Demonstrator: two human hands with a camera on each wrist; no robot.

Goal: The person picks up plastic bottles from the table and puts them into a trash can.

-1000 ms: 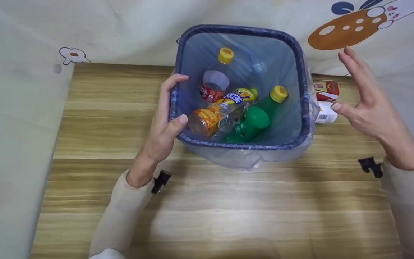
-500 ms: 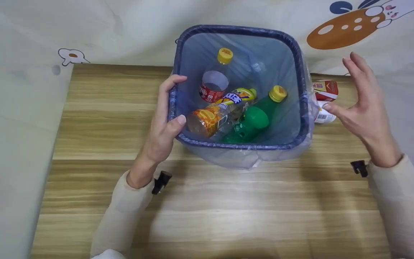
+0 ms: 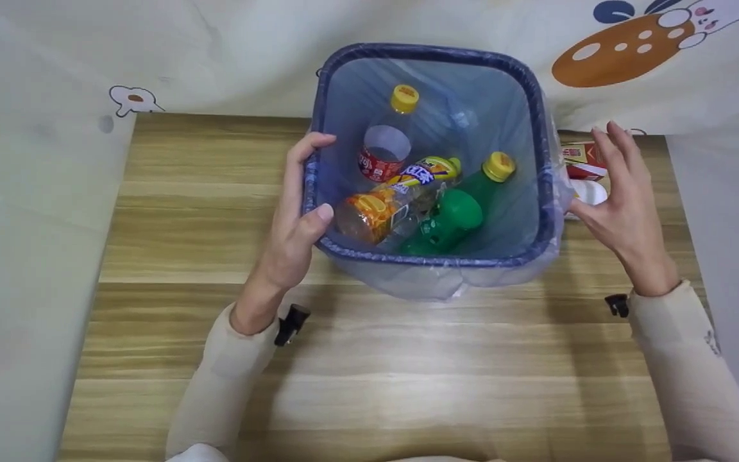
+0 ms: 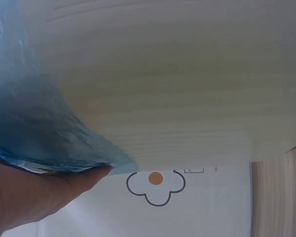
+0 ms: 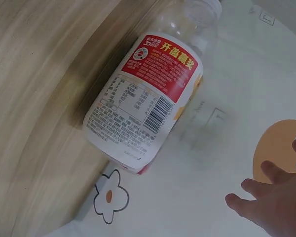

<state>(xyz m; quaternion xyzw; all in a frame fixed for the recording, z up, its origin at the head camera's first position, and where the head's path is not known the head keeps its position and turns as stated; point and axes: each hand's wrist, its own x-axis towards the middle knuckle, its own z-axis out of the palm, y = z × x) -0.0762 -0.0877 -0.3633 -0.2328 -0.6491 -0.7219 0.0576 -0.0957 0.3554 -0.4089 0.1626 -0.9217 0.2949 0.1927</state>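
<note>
A trash bin [image 3: 430, 261] with a dark blue rim and a translucent liner bag stands mid-table, tilted toward me. My left hand [image 3: 289, 237] grips its left rim, thumb and a fingertip over the edge. Inside lie a clear bottle [image 3: 379, 160] with a yellow cap, an orange-labelled bottle [image 3: 369, 215] and green bottle pieces [image 3: 459, 208]. Fingers spread, my right hand [image 3: 629, 212] is right of the bin, beside a red-and-white-labelled bottle [image 5: 143, 98] in the right wrist view. In the head view, the bin partly hides the red item [image 3: 584, 160] and white item [image 3: 591, 191] there.
The wood-grain table [image 3: 401, 372] stretches toward me. A patterned pale cloth [image 3: 228, 64] hangs behind it and shows at both sides. In the left wrist view, the bin's pale wall [image 4: 177, 89] and bluish liner bag [image 4: 34, 108] fill most of the frame.
My right hand has moved left and slightly down, closer to the bin and the red and white items. The left hand and bin hold their place.
</note>
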